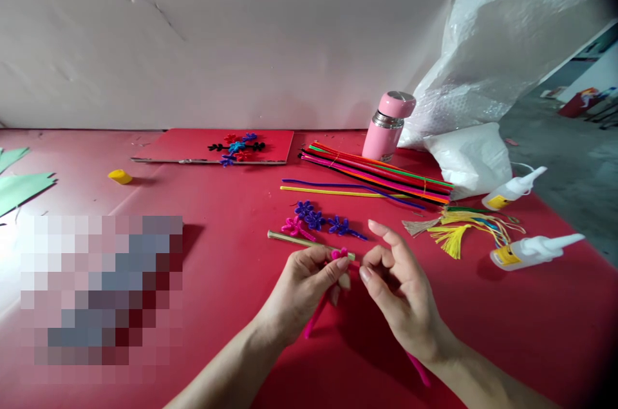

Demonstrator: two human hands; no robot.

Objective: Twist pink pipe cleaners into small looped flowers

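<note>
My left hand (pixel 302 290) is closed, pinching a thin stick (pixel 299 240) with a pink pipe cleaner (pixel 316 317) wound round it near its right end; the cleaner's tail hangs down under the hand. My right hand (pixel 398 286) is just right of the stick's tip, thumb and forefinger curled close, other fingers spread. A pink strand shows under its wrist. Small pink (pixel 294 226), purple (pixel 309 214) and blue (pixel 342 226) pipe-cleaner flowers lie just beyond the hands on the red table (pixel 241 332).
A bundle of coloured pipe cleaners (pixel 381 174), a pink flask (pixel 389 125), two glue bottles (pixel 531 251), yellow tassels (pixel 454 228) and a white plastic bag (pixel 483 61) lie to the right. A red board with flowers (pixel 236 146) sits at the back, a yellow roll (pixel 120 176) left.
</note>
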